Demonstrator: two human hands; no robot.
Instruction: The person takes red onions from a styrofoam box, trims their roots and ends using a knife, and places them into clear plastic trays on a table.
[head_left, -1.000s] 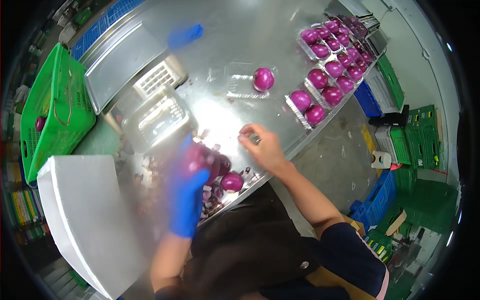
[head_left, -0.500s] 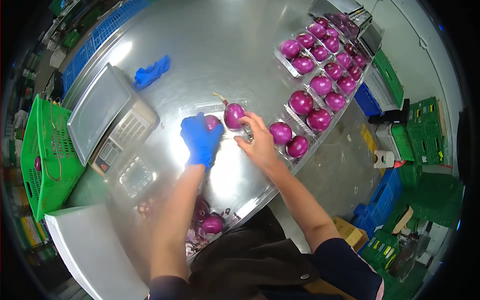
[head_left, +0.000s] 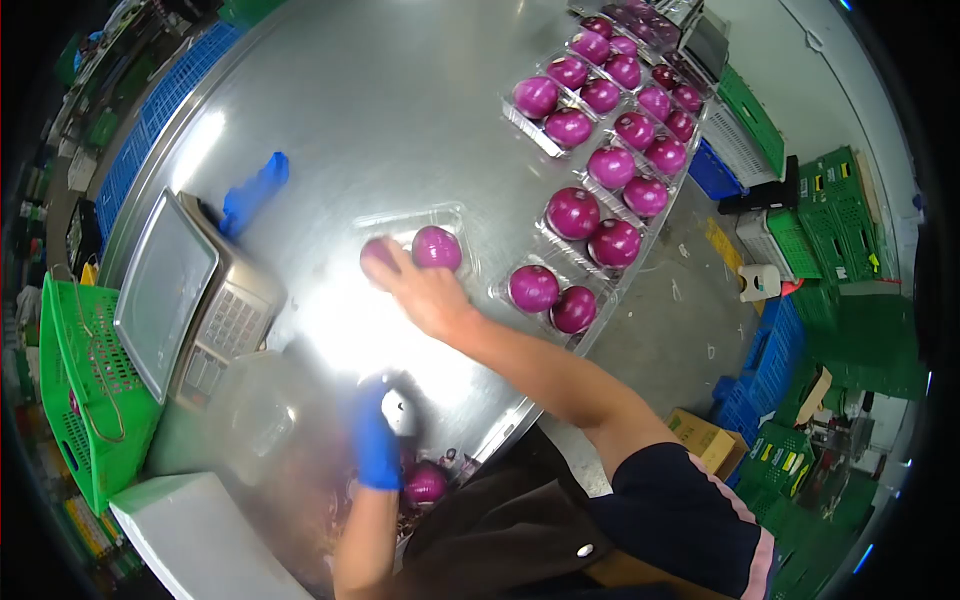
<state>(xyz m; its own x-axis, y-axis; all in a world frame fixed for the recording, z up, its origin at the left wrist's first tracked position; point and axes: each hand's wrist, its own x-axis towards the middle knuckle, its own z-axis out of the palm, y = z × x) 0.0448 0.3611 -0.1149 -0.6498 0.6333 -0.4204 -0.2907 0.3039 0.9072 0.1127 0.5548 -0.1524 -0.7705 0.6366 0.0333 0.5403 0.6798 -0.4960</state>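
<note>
A clear plastic tray (head_left: pixel 452 222) lies on the steel table with two red onions at it. My bare right hand (head_left: pixel 428 295) reaches across the tray, its fingers curled on the left red onion (head_left: pixel 373 254). The right red onion (head_left: pixel 437 248) sits in the tray beside my fingertips. My left hand (head_left: pixel 377 440), in a blue glove, is lower down near the table's front edge, smeared by motion. A small dark-and-white item (head_left: pixel 397 408) is beside it, too blurred to name. Close to that hand, another red onion (head_left: pixel 426 484) lies among dark skin scraps.
Several packed onion trays (head_left: pixel 505 108) line the table's right side. At left stand a scale (head_left: pixel 235 310), a green crate (head_left: pixel 85 350) and a white box (head_left: pixel 205 530). A blue glove (head_left: pixel 255 192) lies behind the scale. Clear lids (head_left: pixel 255 405) are at the lower left.
My gloved left hand has left the left onion and pulled back toward the front edge. My right hand has shifted from the right onion to the left one. The view has turned slightly.
</note>
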